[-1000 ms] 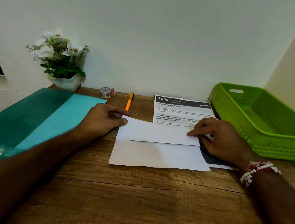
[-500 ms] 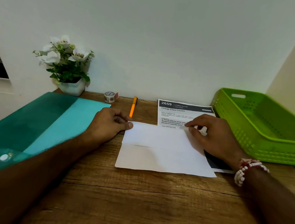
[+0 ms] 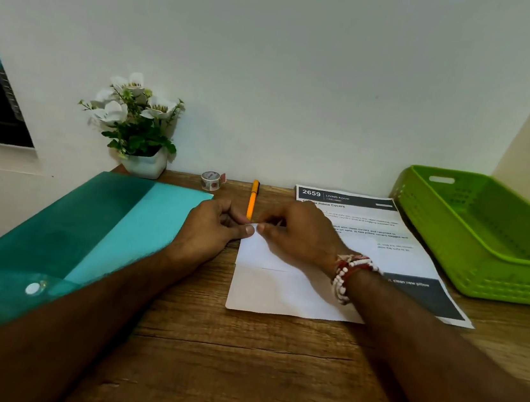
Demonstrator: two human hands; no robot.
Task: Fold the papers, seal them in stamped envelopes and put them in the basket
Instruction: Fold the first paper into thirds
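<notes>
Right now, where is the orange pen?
In the head view the orange pen lies near the wall, between the tape roll on its left and the printed sheet on its right.

I am seeing the paper (image 3: pixel 279 292) showing plain white on a brown wood-grain table (image 3: pixel 237 364), the basket (image 3: pixel 496 262) glowing bright green with dotted perforations, the folder (image 3: pixel 86 229) showing two teal tones, the pen (image 3: pixel 252 201) orange, the bracelet (image 3: pixel 348 274) red-and-white beaded.
</notes>
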